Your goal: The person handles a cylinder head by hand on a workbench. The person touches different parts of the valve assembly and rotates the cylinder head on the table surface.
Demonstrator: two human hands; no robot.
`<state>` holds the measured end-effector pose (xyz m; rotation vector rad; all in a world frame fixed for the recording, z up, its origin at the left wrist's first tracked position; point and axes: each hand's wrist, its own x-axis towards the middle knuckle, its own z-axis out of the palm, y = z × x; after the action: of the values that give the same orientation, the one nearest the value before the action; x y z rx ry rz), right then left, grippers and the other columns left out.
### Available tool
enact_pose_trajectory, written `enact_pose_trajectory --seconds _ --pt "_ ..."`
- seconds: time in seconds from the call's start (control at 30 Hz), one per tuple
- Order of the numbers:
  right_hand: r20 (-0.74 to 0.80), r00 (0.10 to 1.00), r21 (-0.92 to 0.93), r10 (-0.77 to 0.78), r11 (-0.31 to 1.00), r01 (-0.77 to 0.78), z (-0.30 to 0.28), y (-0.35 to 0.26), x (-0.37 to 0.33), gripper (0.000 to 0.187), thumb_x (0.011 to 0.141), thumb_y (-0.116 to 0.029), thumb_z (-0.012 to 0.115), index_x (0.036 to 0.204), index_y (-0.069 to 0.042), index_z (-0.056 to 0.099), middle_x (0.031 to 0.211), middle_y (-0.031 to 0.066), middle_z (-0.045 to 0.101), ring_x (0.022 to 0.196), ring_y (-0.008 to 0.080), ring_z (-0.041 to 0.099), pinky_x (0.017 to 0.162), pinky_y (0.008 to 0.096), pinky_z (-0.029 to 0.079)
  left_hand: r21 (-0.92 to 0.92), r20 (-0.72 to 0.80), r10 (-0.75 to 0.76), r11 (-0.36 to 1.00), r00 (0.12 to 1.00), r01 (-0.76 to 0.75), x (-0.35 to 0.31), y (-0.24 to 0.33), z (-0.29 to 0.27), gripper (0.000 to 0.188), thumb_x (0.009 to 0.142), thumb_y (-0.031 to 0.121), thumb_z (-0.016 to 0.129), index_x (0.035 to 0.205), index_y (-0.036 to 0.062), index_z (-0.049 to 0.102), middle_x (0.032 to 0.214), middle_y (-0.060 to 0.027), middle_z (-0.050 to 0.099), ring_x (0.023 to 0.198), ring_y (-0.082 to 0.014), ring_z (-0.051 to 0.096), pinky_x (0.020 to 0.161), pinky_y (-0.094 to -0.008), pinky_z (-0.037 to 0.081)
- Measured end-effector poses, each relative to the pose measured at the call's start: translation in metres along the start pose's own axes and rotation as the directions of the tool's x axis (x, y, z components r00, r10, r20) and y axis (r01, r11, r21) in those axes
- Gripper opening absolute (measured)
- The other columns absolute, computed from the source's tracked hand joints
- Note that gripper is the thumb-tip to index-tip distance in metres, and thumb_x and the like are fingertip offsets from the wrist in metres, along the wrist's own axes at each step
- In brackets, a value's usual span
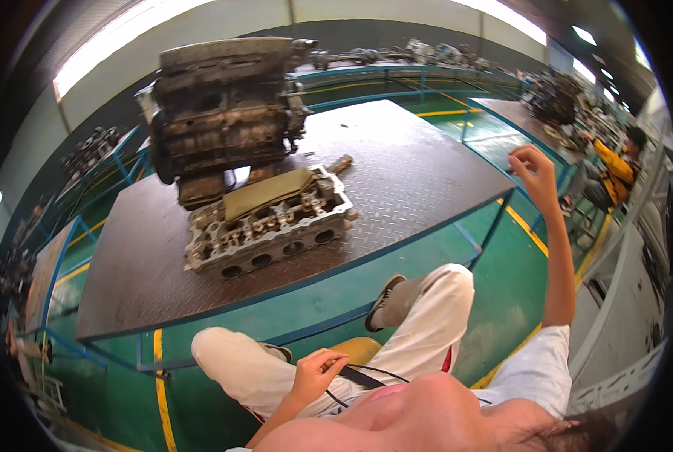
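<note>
My left hand (pixel 318 373) rests on my thigh in white trousers, its fingers curled shut; a black strap (pixel 360 376) runs off beside it, and I cannot tell whether the fingers grip it. My right hand (pixel 532 169) is raised in the air off the table's right end, fingers loosely apart and holding nothing. On the dark checker-plate table (pixel 404 181) lies a grey cylinder head (pixel 269 230) with an olive cloth (pixel 269 192) draped over it. Behind it stands a rusty engine block (pixel 223 113). Both hands are well away from these parts.
I sit on a yellow stool (pixel 360 349) on a green floor with yellow lines. A small metal part (pixel 340 163) lies on the table behind the head. A person in a yellow jacket (pixel 615 166) sits at the right by another table holding engine parts.
</note>
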<state>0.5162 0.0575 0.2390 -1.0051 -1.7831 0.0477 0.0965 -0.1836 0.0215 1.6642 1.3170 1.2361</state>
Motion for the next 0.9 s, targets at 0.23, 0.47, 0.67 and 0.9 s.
enact_pose_trajectory --seconds 0.23,0.47,0.67,0.9 --pt "-0.020 0.998 -0.068 -0.058 0.996 0.057 0.000 -0.001 0.004 0.015 0.086 -0.014 0.062 0.083 0.001 0.063 0.085 0.0047 0.060 0.069 0.0092 0.059 0.059 0.0215 0.046 0.057 -0.037 0.024 0.998 0.999 -0.022 -0.006 -0.012 0.004 0.007 0.075 0.001 0.070 0.077 -0.0034 0.065 0.067 -0.0067 0.060 0.053 -0.0091 0.050 0.047 -0.0221 0.038" --pt "-0.076 0.997 -0.048 -0.012 0.999 0.008 -0.018 -0.009 -0.002 0.013 0.086 -0.011 0.063 0.085 0.002 0.064 0.091 0.0055 0.063 0.071 0.0086 0.059 0.060 0.0198 0.048 -0.119 -0.010 -0.088 0.989 0.996 0.086 -0.002 -0.014 0.015 0.005 0.078 -0.002 0.066 0.081 -0.0050 0.065 0.066 -0.0076 0.061 0.051 -0.0096 0.053 0.047 -0.0213 0.041" --pt "-0.162 0.985 -0.013 -0.064 0.998 0.063 -0.012 -0.001 0.001 0.013 0.084 -0.013 0.066 0.086 -0.001 0.066 0.084 0.0038 0.063 0.068 0.0088 0.061 0.057 0.0202 0.047 -0.273 0.081 -0.281 0.917 0.956 0.293 -0.007 -0.010 0.013 0.006 0.080 -0.002 0.065 0.084 -0.0065 0.064 0.070 -0.0091 0.064 0.052 -0.0086 0.054 0.048 -0.0202 0.042" --pt "-0.131 0.989 -0.028 -0.065 0.998 0.062 0.000 0.014 0.006 0.014 0.086 -0.016 0.065 0.089 -0.002 0.064 0.083 0.0029 0.062 0.067 0.0083 0.061 0.055 0.0191 0.047 -0.245 0.015 -0.238 0.941 0.971 0.234 0.001 -0.010 0.003 0.006 0.077 -0.001 0.068 0.079 -0.0046 0.065 0.068 -0.0065 0.063 0.051 -0.0080 0.054 0.048 -0.0207 0.041"
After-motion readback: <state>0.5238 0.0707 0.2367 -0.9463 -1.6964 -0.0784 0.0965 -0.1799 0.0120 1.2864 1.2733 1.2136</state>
